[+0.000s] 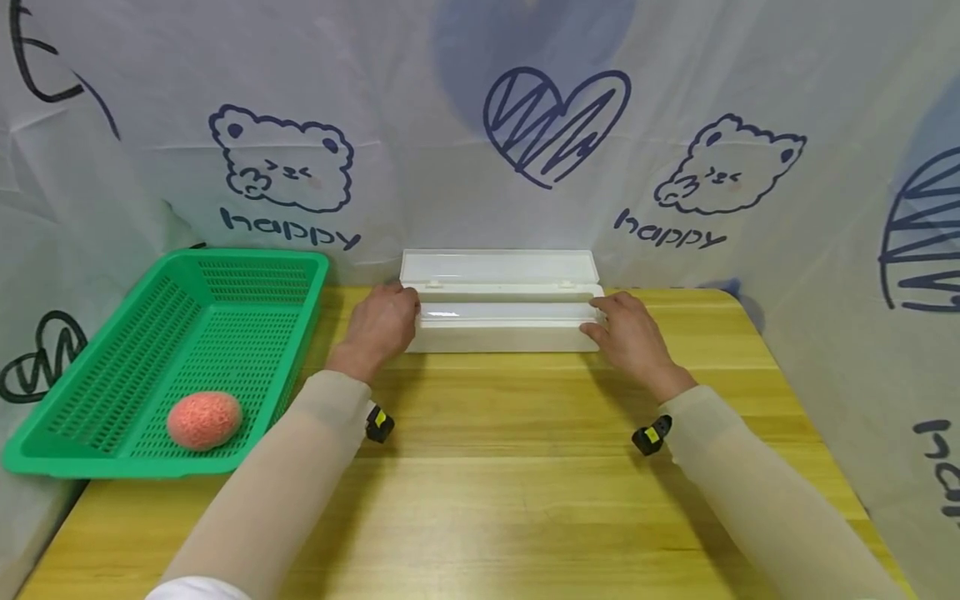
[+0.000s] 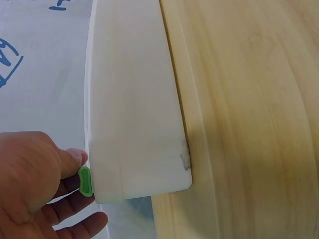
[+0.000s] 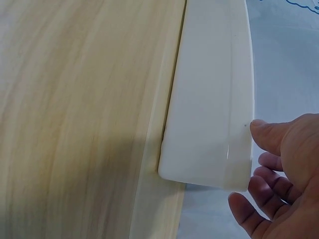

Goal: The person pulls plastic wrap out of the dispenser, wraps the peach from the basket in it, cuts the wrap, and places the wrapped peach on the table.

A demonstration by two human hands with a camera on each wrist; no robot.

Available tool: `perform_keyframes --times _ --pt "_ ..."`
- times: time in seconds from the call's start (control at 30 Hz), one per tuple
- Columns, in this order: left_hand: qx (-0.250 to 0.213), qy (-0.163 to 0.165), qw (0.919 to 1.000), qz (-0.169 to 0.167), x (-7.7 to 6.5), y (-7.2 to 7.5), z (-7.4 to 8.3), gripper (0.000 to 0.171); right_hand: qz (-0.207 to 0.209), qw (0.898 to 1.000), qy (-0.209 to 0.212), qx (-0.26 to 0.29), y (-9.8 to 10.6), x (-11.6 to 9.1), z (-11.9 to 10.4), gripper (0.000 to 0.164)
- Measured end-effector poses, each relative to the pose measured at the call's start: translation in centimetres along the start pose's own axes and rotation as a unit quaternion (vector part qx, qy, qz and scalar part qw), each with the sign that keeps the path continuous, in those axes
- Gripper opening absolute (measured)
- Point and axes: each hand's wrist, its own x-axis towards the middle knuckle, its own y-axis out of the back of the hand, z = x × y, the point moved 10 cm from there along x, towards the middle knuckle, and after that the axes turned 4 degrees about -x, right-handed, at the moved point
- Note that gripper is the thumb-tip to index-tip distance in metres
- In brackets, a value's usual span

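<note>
A long white plastic box [image 1: 510, 338] stands along the table's back edge. Its lid [image 1: 498, 267] is raised and leans back toward the cloth. My left hand [image 1: 382, 321] grips the box's left end, its thumb at the rim. In the left wrist view, a small green tab [image 2: 85, 181] sits by that thumb at the box's corner. At the opposite end my right hand [image 1: 632, 337] holds the box, with the thumb [image 3: 269, 135] against the rim and bent fingers around the end. Part of the left fingers is hidden in the head view.
To the left, a green plastic basket [image 1: 300, 350] holds a pinkish-orange, rough-surfaced oval object [image 1: 205, 421]. A patterned white cloth [image 1: 420, 167] hangs behind and beside the wooden table [image 1: 510, 483].
</note>
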Motion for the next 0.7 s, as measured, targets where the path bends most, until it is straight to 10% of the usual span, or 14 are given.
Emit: perform_keyframes --times 0.7 --pt "-0.080 0.076 0.9939 -0.002 1.6 -0.3 -1.3 0.018 -0.001 1.000 0.007 -0.006 0.3 1.0 -0.4 0.037"
